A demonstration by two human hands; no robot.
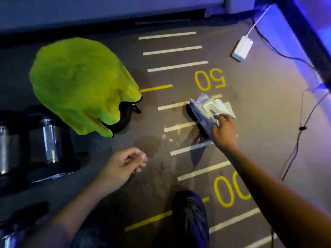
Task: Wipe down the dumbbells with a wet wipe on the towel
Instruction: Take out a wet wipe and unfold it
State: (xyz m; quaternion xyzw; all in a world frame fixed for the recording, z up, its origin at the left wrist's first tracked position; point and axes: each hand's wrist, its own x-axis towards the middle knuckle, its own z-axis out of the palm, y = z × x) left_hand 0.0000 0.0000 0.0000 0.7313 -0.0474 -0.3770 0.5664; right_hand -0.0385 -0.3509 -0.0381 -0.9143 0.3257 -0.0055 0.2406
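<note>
A bright green towel [80,85] lies rumpled on the grey gym floor at the upper left. Two black dumbbells with chrome handles [50,140] [5,147] lie at the left edge, just below the towel. A white pack of wet wipes [206,110] sits on the floor at centre right, a wipe sticking out of its top. My right hand [223,133] reaches onto the pack and its fingers pinch the wipe at the near end. My left hand [123,163] hovers above the floor with loosely curled fingers, holding nothing.
The floor carries white and yellow ruler lines and the numbers 50 and 00. A white power adapter [241,49] with cables lies at the upper right. A dark shoe [189,219] stands at the bottom centre. Another dumbbell handle [10,237] shows at the bottom left corner.
</note>
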